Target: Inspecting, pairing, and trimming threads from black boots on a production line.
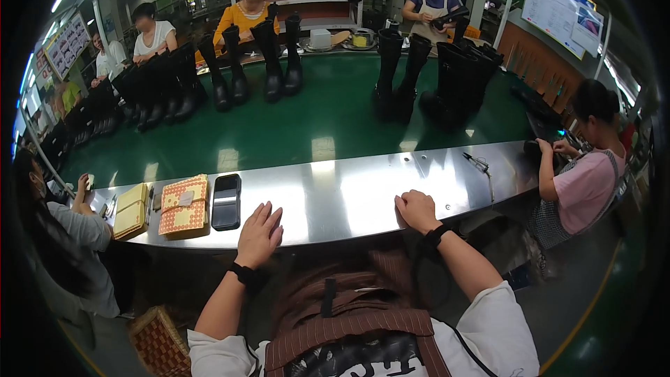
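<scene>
My left hand (259, 234) rests at the near edge of a shiny steel counter strip (317, 199). Its fingers are stretched out and nothing is in them. A black smartphone (226, 202) lies just left of that hand. Beyond the phone is a stack of orange-and-cream patterned cards or paper (183, 218) with a small pale tag on top. My right hand (417, 211) sits on the steel with its fingers curled in, and no object shows in it. Each wrist wears a black band. A dark pen-like tool (476, 161) with a thin cord lies farther right on the strip.
A yellow paper bundle (130, 211) lies at the left. Behind the strip spreads a green conveyor or tabletop (314, 115) carrying black boots (272, 63) in several groups. Co-workers sit or stand around it, one close at right (586, 167). A woven basket (159, 342) is low at left.
</scene>
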### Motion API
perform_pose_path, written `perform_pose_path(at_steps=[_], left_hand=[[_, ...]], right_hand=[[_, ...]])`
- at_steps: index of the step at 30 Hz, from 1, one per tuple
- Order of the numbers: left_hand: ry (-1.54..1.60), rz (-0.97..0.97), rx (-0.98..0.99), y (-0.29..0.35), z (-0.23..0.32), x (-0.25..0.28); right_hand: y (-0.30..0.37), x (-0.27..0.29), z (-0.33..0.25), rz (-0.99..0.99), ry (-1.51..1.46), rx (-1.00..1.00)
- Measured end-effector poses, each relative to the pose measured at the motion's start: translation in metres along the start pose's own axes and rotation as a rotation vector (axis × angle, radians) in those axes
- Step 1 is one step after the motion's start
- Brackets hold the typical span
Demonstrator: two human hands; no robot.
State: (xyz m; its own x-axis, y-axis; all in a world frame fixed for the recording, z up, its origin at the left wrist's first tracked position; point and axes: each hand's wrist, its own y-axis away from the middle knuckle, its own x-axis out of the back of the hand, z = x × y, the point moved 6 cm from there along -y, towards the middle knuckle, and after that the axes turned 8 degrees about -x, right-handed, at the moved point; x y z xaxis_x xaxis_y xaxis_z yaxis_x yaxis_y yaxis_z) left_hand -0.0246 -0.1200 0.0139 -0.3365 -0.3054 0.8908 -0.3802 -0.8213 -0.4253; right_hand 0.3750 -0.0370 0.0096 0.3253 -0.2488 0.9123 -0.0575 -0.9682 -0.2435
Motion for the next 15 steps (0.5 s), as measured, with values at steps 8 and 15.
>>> perform_pose_path(at_steps=[8, 15], left_hand=[[0.002, -0.026, 0.012, -0.004, 0.003, 0.003], [0.003, -0.023, 0.043, -0.011, 0.008, 0.009]], right_hand=[[-0.093, -0.007, -0.054, -0.636, -0.579, -0.014], [-0.134, -0.032, -0.103, -1.008, -1.317, -0.192]])
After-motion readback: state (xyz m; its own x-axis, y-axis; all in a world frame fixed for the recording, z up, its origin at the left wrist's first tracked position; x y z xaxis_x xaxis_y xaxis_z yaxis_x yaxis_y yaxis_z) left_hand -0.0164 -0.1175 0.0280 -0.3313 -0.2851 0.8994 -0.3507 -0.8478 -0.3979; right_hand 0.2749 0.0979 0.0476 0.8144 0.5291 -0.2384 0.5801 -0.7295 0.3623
